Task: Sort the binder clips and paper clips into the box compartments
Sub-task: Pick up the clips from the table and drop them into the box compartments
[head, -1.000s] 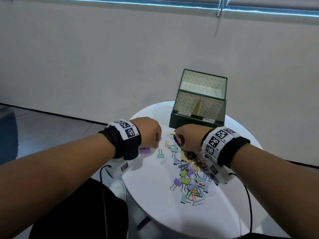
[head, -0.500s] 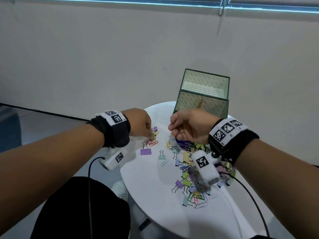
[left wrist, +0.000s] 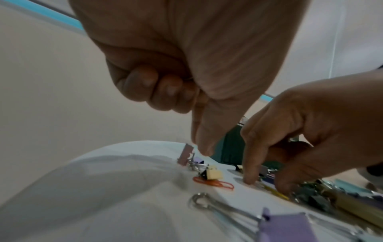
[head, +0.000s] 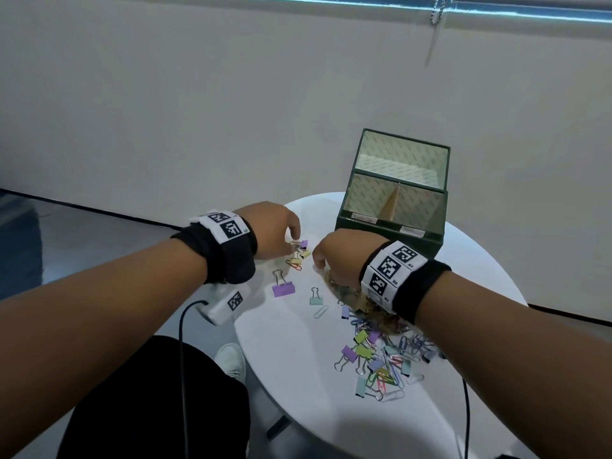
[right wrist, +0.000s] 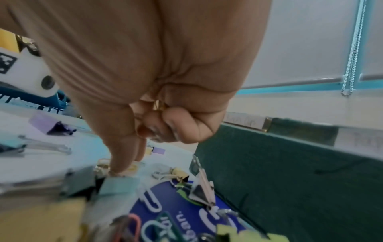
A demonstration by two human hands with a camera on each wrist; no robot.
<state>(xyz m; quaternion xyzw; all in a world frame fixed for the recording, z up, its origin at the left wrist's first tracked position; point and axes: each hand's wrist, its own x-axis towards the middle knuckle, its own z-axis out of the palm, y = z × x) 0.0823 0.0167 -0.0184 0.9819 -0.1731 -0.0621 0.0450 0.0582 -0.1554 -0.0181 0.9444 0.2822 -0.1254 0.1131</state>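
A green box (head: 381,231) with compartments stands at the back of the round white table (head: 298,376). Loose coloured binder clips and paper clips (head: 381,359) lie in a heap under my right forearm. My left hand (head: 293,241) reaches down with thumb and index together just above a pink binder clip (left wrist: 185,155) in a small cluster. Its other fingers (left wrist: 157,88) are curled into the palm, with a thin metal glint in them. My right hand (head: 319,265) touches a gold paper clip (right wrist: 132,167) on the table, while its curled fingers hold a yellowish paper clip (right wrist: 157,104).
A large purple binder clip (head: 283,288), a teal one (head: 315,298) and a pale paper clip (head: 320,311) lie between my hands. A blue printed card (right wrist: 182,217) lies under clips by the box wall (right wrist: 279,172). The table edge is close on the left.
My right hand rose in front of the box, then came back down to the table by the heap. My left hand shifted farther back to the small cluster.
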